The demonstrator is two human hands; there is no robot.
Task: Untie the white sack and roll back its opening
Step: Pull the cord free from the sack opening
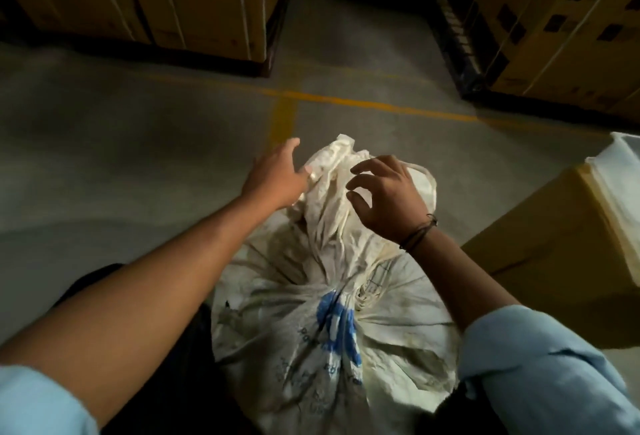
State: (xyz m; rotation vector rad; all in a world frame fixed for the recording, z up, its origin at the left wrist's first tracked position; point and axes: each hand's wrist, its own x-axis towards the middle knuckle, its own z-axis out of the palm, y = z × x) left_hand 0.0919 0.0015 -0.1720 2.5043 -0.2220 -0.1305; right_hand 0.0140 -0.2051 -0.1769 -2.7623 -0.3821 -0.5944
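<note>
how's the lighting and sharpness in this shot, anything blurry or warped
Head view: dim overall, the stacked boxes at the top in deep shadow; the sack is the brightest thing; the left hand and right hand are slightly motion-blurred; wide-angle bending shows in the yellow floor line and the leaning box edges; no glare.

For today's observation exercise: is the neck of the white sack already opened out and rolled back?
No. The white sack is bunched tight at its neck, with the gathered top standing between the left hand and right hand.
</note>
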